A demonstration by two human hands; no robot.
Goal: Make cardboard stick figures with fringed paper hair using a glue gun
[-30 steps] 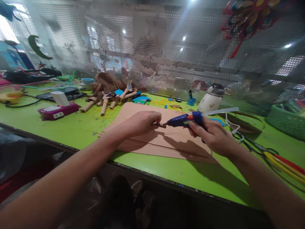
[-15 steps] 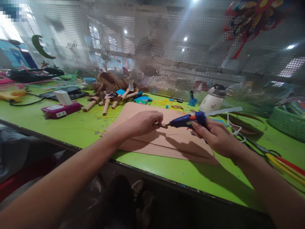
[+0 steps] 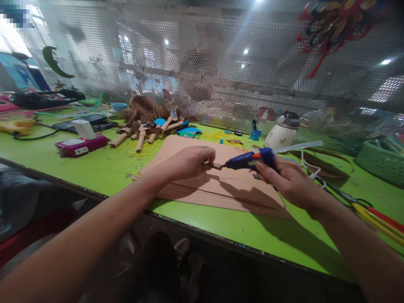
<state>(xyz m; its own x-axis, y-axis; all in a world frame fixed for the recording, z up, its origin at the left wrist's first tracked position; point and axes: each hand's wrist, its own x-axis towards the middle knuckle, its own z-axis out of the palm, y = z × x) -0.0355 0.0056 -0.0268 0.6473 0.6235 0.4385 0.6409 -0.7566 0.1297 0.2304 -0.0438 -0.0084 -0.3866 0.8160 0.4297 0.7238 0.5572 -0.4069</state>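
My left hand (image 3: 198, 162) pinches a small brown strip (image 3: 215, 166) above a stack of pinkish-tan sheets (image 3: 176, 147). In my right hand (image 3: 285, 176) is a dark blue glue gun (image 3: 249, 160), its tip pointing left and at or very near the strip's right end. A translucent glue stick (image 3: 299, 147) sticks out of the gun's back. Both hands cast shadows on the sheets.
Paper-tube figures with brown hair (image 3: 143, 130) lie behind to the left, near a magenta power block (image 3: 81, 145). A white bottle (image 3: 282, 129), green basket (image 3: 380, 162) and scissors (image 3: 353, 200) stand or lie right. The green table's (image 3: 195, 214) front edge runs below my hands.
The glue gun and my right hand have shifted very slightly to the right. My left hand keeps its grip on the strip, almost unmoved.
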